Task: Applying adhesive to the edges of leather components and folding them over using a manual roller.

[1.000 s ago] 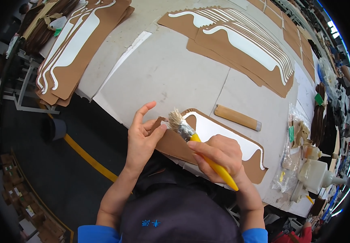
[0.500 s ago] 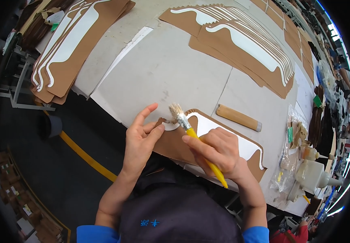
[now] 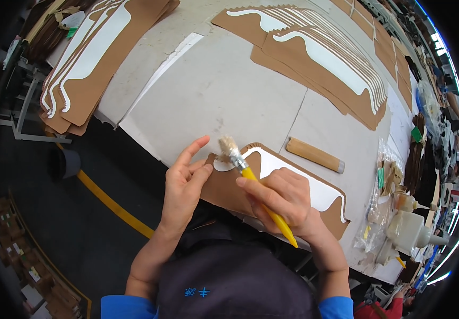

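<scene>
The brown flat panel with a white wavy-edged facing [image 3: 227, 189] lies at the near edge of the pale grey table [image 3: 187, 106], just beyond my dark garment [image 3: 235, 276], which bears small blue characters. My left hand [image 3: 182, 183] is half open, thumb on the panel's left end, forefinger raised; I cannot tell whether its fingers grip underneath. My right hand [image 3: 282, 196] is closed round a yellow-handled, pale-bristled brush [image 3: 248, 174]. Its bristles have shifted slightly left, so I judge the brushing is now at the scalloped dip. Beyond lies a tan, grey-ended bar [image 3: 314, 154]; farther off, fanned brown-and-white panels [image 3: 320, 69], with no legible labels.
</scene>
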Demonstrator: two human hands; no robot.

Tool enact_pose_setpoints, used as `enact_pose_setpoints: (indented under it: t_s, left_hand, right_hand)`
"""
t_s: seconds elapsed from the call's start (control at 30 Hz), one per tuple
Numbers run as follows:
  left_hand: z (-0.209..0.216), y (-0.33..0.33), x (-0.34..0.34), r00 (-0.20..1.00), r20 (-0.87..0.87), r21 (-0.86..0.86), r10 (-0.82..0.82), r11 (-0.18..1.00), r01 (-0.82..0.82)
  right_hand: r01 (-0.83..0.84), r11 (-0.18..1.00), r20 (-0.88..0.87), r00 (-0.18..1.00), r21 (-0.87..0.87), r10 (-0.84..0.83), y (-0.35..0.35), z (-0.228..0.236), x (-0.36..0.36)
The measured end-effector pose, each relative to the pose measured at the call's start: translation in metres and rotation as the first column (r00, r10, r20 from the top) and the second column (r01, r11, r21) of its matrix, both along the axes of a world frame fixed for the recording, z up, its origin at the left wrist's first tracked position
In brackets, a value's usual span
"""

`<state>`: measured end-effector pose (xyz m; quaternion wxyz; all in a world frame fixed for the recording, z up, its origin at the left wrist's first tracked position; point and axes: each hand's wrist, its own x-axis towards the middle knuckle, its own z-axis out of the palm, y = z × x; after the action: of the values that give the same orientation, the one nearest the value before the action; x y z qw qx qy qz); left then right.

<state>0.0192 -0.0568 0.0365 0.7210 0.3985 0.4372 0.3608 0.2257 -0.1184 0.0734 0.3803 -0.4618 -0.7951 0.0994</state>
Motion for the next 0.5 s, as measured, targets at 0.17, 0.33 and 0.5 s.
enact_pose_setpoints:
  t_s: [0.17,0.33,0.5]
  left_hand:
    - [-0.005,0.0,-0.005,0.999,0.002,0.018,-0.048,0.999,0.048]
    - [-0.004,-0.002,-0.003,1.0,0.023,0.009,-0.014,1.0,0.013]
    - [-0.003,-0.004,0.0,1.0,0.005,0.005,-0.01,1.0,0.01]
  right_hand:
    - [-0.058,0.998,-0.003,0.998,0.004,0.058,-0.009,0.002,-0.001]
    - [0.073,0.994,-0.015,0.997,0.08,-0.072,-0.002,0.002,0.0]
    - [0.025,0.999,-0.02,1.0,0.044,-0.024,-0.007,-0.002,-0.004]
